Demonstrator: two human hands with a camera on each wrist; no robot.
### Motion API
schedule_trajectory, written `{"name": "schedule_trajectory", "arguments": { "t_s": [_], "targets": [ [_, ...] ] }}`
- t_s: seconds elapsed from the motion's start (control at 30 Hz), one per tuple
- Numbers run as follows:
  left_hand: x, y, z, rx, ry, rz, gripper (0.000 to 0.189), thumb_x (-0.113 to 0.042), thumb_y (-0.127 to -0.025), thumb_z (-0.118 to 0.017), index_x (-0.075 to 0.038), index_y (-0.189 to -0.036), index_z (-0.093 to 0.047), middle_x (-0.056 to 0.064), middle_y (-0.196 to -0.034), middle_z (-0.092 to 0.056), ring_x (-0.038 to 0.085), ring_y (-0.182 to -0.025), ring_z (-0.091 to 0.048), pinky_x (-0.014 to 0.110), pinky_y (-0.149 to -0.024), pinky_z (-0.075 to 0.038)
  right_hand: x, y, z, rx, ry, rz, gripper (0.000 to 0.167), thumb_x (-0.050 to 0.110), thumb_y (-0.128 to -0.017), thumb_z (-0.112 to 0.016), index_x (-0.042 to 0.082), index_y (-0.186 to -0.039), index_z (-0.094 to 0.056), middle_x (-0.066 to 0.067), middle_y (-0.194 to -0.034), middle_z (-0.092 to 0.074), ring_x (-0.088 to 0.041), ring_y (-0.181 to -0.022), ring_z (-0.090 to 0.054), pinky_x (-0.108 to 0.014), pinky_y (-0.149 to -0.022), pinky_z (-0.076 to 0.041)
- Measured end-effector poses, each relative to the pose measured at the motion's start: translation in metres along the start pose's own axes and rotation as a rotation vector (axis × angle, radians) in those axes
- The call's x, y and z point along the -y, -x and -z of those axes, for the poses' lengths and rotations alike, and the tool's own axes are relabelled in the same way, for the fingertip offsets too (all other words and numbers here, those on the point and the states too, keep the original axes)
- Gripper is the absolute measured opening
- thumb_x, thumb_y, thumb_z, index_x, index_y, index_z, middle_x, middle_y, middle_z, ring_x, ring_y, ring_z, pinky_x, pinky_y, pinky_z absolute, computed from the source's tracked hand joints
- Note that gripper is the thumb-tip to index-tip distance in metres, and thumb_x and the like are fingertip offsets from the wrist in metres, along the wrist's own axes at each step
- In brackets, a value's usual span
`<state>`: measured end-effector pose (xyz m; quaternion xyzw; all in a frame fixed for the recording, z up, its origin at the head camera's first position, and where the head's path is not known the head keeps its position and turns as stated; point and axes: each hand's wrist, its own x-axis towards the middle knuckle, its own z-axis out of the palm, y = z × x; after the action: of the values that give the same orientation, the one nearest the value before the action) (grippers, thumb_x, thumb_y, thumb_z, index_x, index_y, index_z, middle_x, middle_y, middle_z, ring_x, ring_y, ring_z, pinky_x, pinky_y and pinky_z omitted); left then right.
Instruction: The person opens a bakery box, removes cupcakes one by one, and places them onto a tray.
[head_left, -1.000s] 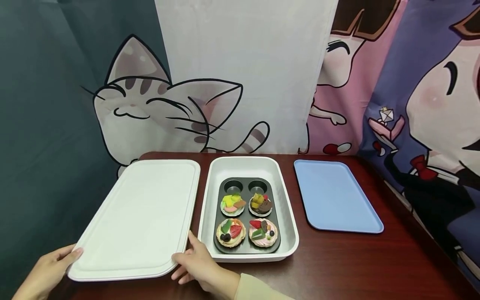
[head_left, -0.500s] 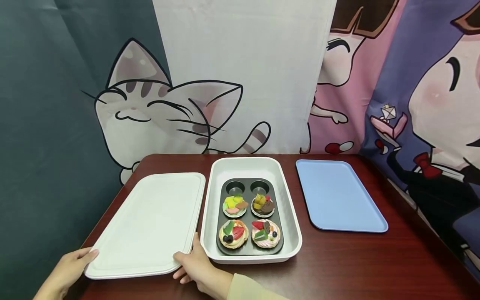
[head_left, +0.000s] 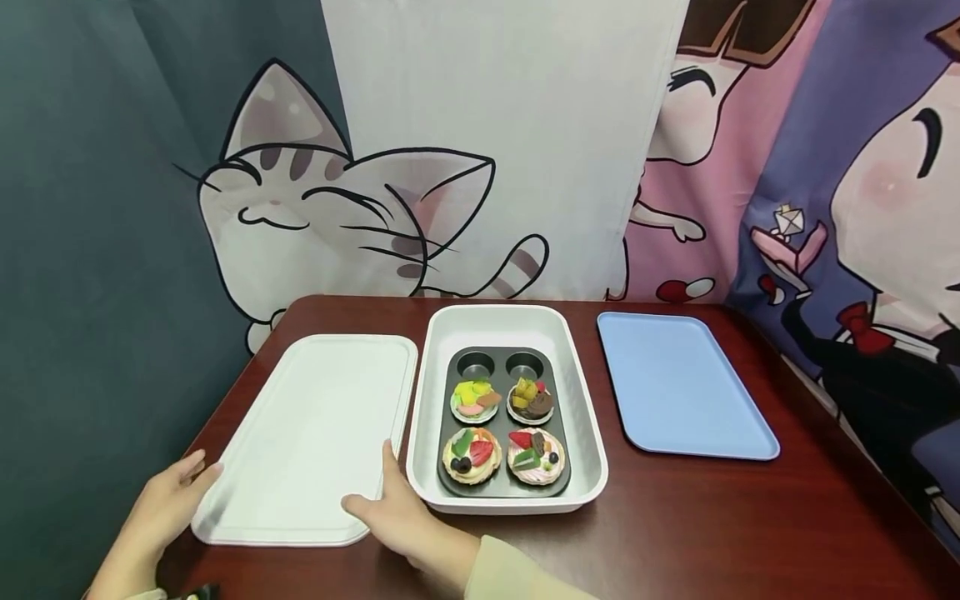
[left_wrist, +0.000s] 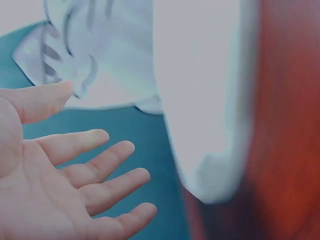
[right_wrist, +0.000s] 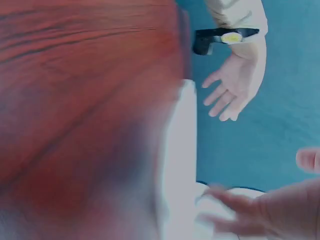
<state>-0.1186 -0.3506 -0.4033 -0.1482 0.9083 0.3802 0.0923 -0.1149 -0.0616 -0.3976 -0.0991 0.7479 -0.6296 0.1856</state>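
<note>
Status on the white lid (head_left: 307,433): where was it?
Flat on the bench (head_left: 675,533) by the look of it, left of the white bin (head_left: 498,325). Step read as set-down and let-go, nearly done.
Hands?
Left hand (head_left: 161,504): fingers spread, gripping nothing, by the lid's near left corner. Right hand (head_left: 401,517): thumb and fingers apart, no grip, at the near right corner. Couldn't tell if it touched.
Next move?
Probably called for drawing both hands clear without nudging the lid. Muffin tin (head_left: 500,375) with four cupcakes (head_left: 472,456) sat in the bin; blue tray (head_left: 688,383) lay right.
Blind spots?
Right wrist view blurred the fingers. Lid's underside was hidden. Dark object (head_left: 202,592) by the left wrist was cut off, head view.
</note>
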Motion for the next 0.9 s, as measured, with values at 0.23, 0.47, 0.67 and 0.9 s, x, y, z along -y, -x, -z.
{"name": "schedule_trajectory", "arguments": {
  "t_s": [0.23, 0.47, 0.67, 0.9],
  "targets": [
    [-0.056, 0.026, -0.024, -0.189, -0.062, -0.245, 0.063, -0.037, -0.091, -0.041, 0.01, -0.131, -0.027, 0.034, -0.125, -0.034, 0.048, -0.112, -0.031, 0.058, -0.083, -0.03, 0.028, 0.019, 0.057, 0.112, 0.121, 0.225, 0.077, 0.022, -0.079, -0.061, 0.01, -0.14, -0.016, -0.019, -0.133, -0.033, -0.029, -0.108, -0.047, -0.035, -0.084, -0.041],
    [-0.092, 0.037, -0.051, -0.205, 0.048, -0.395, 0.052, -0.027, -0.09, -0.047, 0.006, -0.129, -0.035, 0.026, -0.125, -0.04, 0.041, -0.114, -0.034, 0.056, -0.087, -0.029, 0.045, 0.024, 0.107, -0.002, 0.027, 0.277, 0.074, 0.016, -0.082, -0.059, 0.018, -0.14, -0.014, -0.014, -0.131, -0.038, -0.025, -0.109, -0.047, -0.037, -0.085, -0.041],
    [-0.116, 0.028, -0.089, -0.168, 0.148, -0.505, 0.045, -0.014, -0.086, -0.055, 0.005, -0.124, -0.042, 0.022, -0.122, -0.046, 0.037, -0.112, -0.04, 0.049, -0.091, -0.03, 0.047, 0.022, 0.13, -0.05, -0.059, 0.296, 0.074, 0.01, -0.083, -0.059, 0.016, -0.14, -0.013, -0.015, -0.132, -0.036, -0.025, -0.108, -0.047, -0.031, -0.084, -0.042],
    [-0.137, 0.023, -0.129, -0.09, 0.193, -0.491, 0.056, -0.017, -0.082, -0.061, 0.0, -0.13, -0.037, 0.019, -0.125, -0.045, 0.033, -0.114, -0.04, 0.047, -0.093, -0.029, 0.04, 0.02, 0.155, -0.093, 0.043, 0.291, 0.07, 0.011, -0.086, -0.055, 0.017, -0.14, -0.012, -0.013, -0.134, -0.033, -0.023, -0.109, -0.047, -0.028, -0.078, -0.044]
  ]
}}
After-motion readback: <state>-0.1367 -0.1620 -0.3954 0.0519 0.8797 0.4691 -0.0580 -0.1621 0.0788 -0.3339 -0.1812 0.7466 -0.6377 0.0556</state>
